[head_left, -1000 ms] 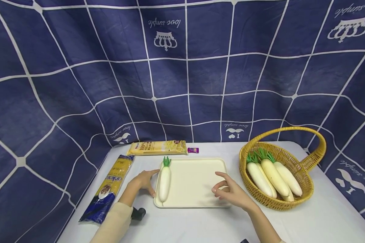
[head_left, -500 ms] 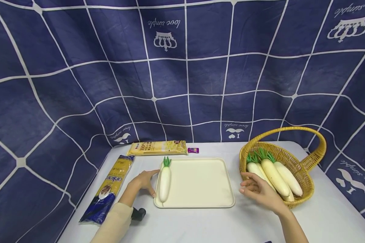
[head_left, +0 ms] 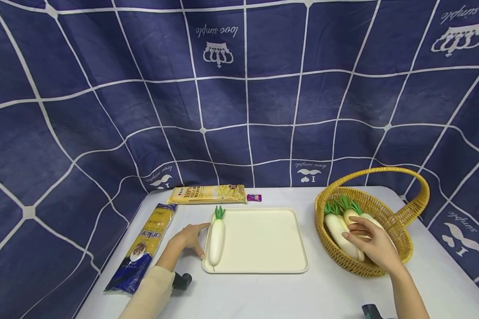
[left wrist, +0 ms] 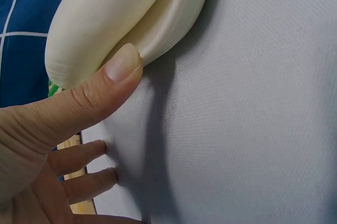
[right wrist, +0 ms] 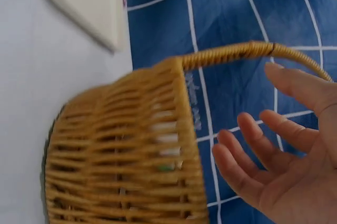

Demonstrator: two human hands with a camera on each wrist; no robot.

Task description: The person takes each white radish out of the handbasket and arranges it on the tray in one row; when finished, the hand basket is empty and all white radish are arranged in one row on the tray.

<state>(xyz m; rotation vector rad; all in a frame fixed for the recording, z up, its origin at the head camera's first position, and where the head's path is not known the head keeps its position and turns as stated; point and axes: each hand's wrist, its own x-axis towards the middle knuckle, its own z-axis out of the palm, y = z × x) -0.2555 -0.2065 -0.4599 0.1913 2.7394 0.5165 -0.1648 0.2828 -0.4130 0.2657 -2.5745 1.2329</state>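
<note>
A cream tray (head_left: 263, 241) lies mid-table with one white radish (head_left: 217, 243) along its left side, green leaves pointing to the back. My left hand (head_left: 190, 239) rests at the tray's left edge, its thumb (left wrist: 124, 62) against the rim and the other fingers spread. To the right, a wicker basket (head_left: 327, 232) holds several white radishes (head_left: 340, 235). Above them hovers my right hand (head_left: 373, 243), fingers loosely bent and apart, overlapping some radishes in the head view. In the right wrist view the right hand (right wrist: 284, 155) has nothing between its fingers.
The basket's arched handle (head_left: 383, 169) rises over its far side. A yellow noodle packet (head_left: 207, 194) and a small purple packet (head_left: 254, 197) lie at the back. Left of the tray is a blue-and-gold pasta bag (head_left: 141, 248). A blue checked cloth (head_left: 263, 102) hangs behind.
My right hand has moved right, from over the tray's right side to above the radishes in the basket. The left hand has stayed at the tray's edge.
</note>
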